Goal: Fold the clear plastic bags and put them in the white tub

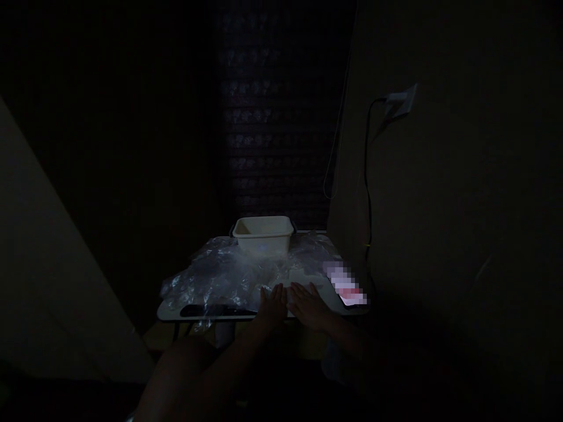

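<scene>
In dim light, my left hand and my right hand lie side by side at the front edge of a small white table. Both hands are flat with fingers stretched out, their inner sides nearly touching. Crumpled clear plastic spreads over the table's left and middle, just beyond my left hand. A cream rectangular tub stands upright at the back of the table. Whether anything thin lies under my palms is too dark to tell.
A lit phone lies at the table's right edge. A dark, long object rests at the front left. On the right wall, a plug has a black cable hanging down. Blinds hang behind the table.
</scene>
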### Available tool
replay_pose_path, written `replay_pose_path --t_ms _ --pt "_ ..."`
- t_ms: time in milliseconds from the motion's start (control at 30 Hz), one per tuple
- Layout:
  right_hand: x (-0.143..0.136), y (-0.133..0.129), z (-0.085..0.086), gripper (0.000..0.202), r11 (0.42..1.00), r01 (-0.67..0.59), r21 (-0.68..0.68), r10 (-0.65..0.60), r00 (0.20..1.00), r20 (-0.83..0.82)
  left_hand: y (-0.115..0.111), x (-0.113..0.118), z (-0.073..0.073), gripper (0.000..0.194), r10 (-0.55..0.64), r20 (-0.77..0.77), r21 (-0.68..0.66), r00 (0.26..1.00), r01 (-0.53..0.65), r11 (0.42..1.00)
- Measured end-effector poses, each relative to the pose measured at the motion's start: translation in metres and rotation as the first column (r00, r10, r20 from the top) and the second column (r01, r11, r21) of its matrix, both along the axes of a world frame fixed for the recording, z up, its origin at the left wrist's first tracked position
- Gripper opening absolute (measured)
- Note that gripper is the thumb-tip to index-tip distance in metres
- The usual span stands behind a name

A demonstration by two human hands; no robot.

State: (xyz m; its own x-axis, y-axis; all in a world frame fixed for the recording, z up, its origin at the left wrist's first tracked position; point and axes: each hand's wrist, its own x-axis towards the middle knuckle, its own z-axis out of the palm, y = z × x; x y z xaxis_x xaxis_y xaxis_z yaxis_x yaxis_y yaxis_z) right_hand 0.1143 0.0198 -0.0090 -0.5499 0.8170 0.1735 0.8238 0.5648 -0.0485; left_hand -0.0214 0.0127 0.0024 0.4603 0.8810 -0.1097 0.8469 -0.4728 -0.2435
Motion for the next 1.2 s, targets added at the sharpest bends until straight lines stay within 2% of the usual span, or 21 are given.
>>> replay_pose_path --t_ms 533,933,1067,1200 --pt "0.029 0.005 -0.003 0.054 0.992 0.123 0.03 -0.123 0.992 0.029 -0.001 0.001 -0.001 0.072 0.001 0.014 0.034 1.0 -0.002 0.999" --pt "0.052 0.01 -0.004 0.05 0.965 0.199 0.17 -0.204 0.979 0.016 0.0 0.001 -0.002 0.075 0.003 0.032 0.03 0.999 -0.004 1.0" --pt "0.053 0.01 -0.004 0.05 0.963 0.216 0.162 -0.224 0.974 0.03 0.002 0.001 -0.004 0.069 0.015 0.034 0.04 0.999 -0.016 0.999" --pt "0.053 0.011 -0.003 0.049 0.956 0.269 0.118 -0.275 0.961 0.033 0.0 0.002 -0.002 0.071 0.01 0.01 0.031 1.0 -0.011 0.999"
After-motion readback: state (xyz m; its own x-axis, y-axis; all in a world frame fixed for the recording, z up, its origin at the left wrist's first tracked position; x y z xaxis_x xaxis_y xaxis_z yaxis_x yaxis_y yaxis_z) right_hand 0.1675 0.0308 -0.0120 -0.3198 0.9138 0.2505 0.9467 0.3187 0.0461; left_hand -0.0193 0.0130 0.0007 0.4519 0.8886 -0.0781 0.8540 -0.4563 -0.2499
